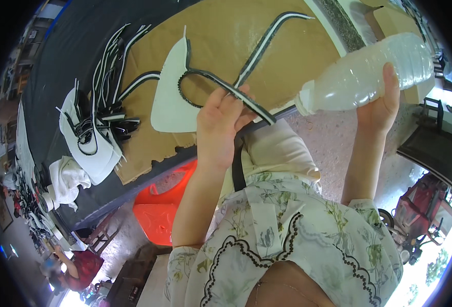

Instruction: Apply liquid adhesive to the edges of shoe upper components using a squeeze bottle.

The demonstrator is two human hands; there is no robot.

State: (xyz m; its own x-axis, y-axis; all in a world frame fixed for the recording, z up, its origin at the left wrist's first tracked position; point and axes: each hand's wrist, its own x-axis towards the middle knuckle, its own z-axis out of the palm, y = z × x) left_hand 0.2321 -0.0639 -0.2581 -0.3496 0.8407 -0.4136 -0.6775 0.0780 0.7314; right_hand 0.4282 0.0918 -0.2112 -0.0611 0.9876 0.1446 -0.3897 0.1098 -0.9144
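No text or number could be read. The translucent, ribbed plastic bottle (359,77) in the right hand (378,106) showed no legible label on its visible side.

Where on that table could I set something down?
The cardboard shows bare between the white piece beside the left hand and the long strip, and right of that strip, short of the bottle. The dark tabletop is bare left of the strip bundle. Around that bundle and the cloth it is crowded.
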